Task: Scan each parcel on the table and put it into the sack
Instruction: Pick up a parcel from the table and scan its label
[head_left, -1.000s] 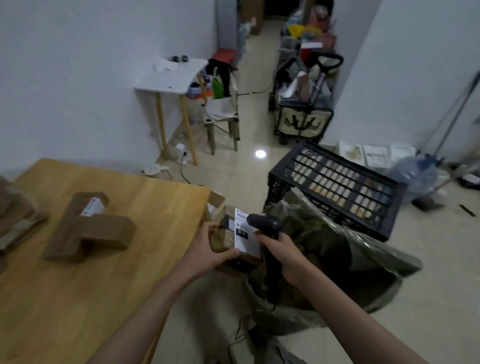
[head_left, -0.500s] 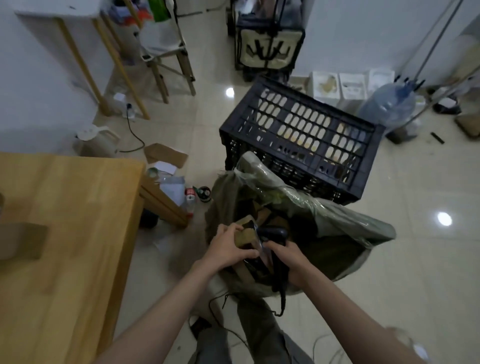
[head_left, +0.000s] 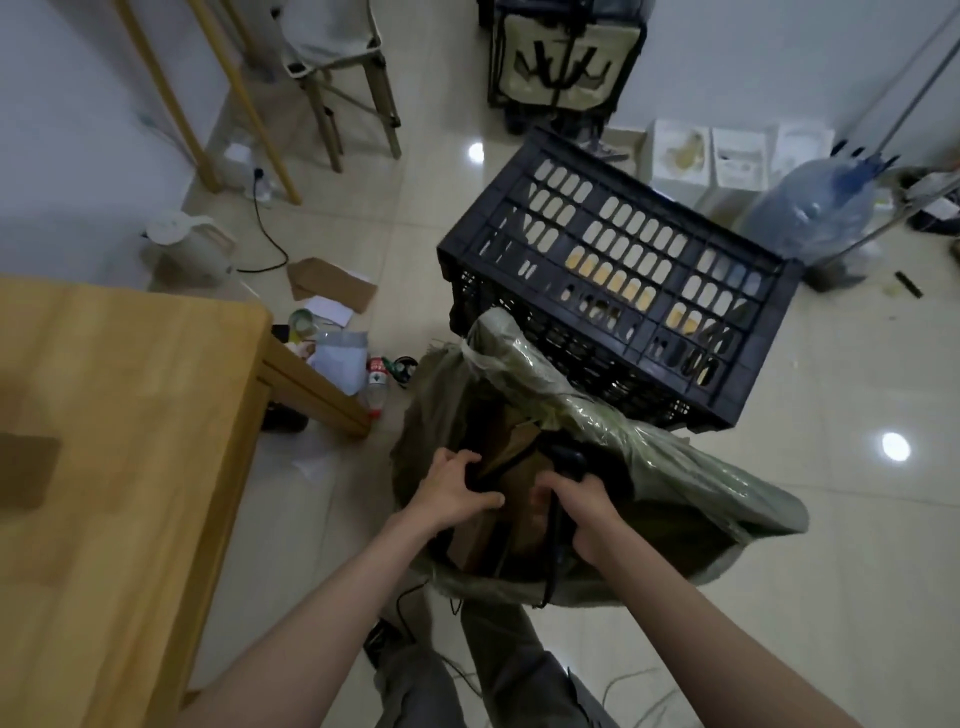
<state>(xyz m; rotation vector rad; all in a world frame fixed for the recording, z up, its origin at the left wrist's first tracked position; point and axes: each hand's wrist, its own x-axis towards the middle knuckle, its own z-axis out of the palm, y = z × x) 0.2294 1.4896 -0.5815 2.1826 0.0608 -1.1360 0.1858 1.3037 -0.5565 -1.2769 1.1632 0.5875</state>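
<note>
Step in hand: bagging a scanned parcel. Left hand (head_left: 449, 493) grips cardboard parcel (head_left: 511, 460) inside the green sack (head_left: 675, 499) mouth. Right hand (head_left: 587, 512), over the sack, clasps barcode scanner (head_left: 563, 460). Next: release, fetch another from wooden table (head_left: 130, 415) left of sack.

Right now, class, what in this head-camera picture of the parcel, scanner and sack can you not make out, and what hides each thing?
- Parcel: its label is unseen; the left hand and shadow in the sack hide it.
- Scanner: its grip is covered by the right hand.
- Sack's bottom: lost in shadow.
- Parcel on the table: cut off by the left edge.
</note>
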